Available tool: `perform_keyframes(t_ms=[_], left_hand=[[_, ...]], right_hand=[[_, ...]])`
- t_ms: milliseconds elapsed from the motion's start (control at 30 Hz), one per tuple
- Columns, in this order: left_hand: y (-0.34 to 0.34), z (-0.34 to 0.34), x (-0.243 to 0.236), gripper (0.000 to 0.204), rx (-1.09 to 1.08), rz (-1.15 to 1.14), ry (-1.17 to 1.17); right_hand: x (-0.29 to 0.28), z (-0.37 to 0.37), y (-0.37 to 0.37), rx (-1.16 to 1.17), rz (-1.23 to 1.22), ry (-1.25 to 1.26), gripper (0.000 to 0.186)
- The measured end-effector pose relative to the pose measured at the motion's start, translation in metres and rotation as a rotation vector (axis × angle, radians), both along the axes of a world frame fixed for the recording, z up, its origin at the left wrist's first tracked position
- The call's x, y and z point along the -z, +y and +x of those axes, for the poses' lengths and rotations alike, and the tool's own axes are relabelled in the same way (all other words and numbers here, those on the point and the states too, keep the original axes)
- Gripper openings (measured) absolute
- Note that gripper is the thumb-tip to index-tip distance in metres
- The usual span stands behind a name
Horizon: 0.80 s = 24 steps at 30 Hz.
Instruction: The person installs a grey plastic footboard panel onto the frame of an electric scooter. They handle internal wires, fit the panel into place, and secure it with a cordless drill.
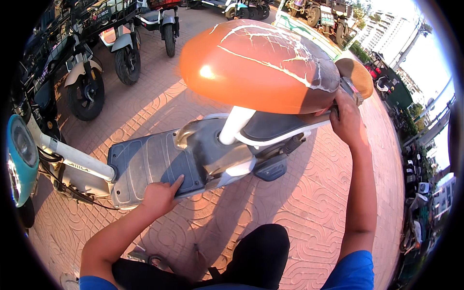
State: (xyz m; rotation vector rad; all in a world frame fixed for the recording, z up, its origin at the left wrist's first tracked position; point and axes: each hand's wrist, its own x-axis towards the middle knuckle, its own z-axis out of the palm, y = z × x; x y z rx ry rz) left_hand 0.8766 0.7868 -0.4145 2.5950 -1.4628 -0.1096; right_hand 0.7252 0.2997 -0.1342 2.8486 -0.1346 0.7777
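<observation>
An electric scooter stands in front of me. Its orange-brown saddle [241,72] has a cracked, peeling top and sits on a white post [237,125]. My left hand [160,197] is over the near edge of the grey footboard [145,154]. One finger stretches toward the board; the other fingers look curled in and partly hidden, with nothing seen in them. Behind the saddle, my right hand [349,118] is closed around the rear end of the white grab rail [285,137], its fingertips hidden under the saddle. A tan rear pad [358,77] lies just beyond it.
At left are the scooter's white steering column [72,155] and teal headlight [21,159], with hanging cables. Other scooters [84,87] are parked at the back left. A cargo tricycle [314,17] stands far back, and more vehicles line the right. Reddish patterned paving [309,193] lies underfoot.
</observation>
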Motion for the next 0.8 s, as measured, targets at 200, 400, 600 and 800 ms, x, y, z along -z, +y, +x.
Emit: perform_keyframes(t_ms=[200,400,600,800], left_hand=[[0.002,-0.006,0.002,0.052,-0.42,-0.441,1.121],[0.014,-0.04,0.013,0.034,-0.497,-0.538,1.73],[-0.001,-0.044,-0.001,0.021,-0.562,-0.598,1.836],[-0.013,-0.032,-0.028,0.029,-0.594,-0.63,1.625]], right_hand=[[0.007,0.027,-0.026,-0.07,0.082,0.087,0.049],[0.052,-0.023,0.031,-0.105,-0.143,-0.266,0.066],[0.165,-0.166,0.065,0.18,0.257,-0.289,0.034],[0.155,-0.136,0.154,0.044,0.838,0.058,0.033]])
